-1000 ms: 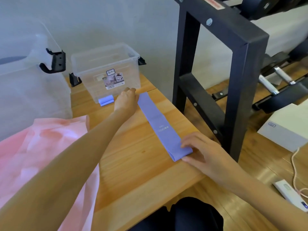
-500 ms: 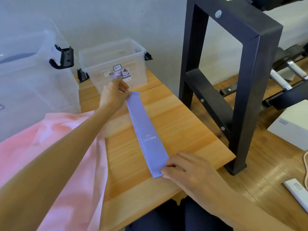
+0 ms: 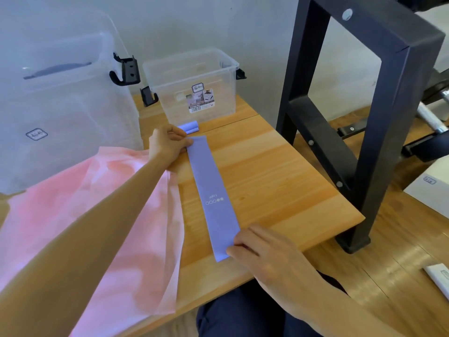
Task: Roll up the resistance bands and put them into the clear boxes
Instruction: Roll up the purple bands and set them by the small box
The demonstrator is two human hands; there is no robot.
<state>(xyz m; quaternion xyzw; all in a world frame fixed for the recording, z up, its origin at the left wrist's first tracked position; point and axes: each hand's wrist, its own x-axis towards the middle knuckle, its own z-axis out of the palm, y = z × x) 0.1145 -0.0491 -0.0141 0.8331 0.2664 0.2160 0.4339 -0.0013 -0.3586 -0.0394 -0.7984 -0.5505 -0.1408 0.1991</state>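
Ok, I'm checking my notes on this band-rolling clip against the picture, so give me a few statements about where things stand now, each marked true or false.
1. The purple resistance band lies flat and unrolled on the wooden table. True.
2. The left hand pinches the far end of the band. True.
3. The right hand holds a rolled band over the small clear box. False: it rests on the near end of the flat band, at the table's front edge.
4. A small rolled purple band lies on the table in front of the small clear box. True.
5. The pink cloth covers the flat band. False: it lies beside the band, to its left, under the left forearm.
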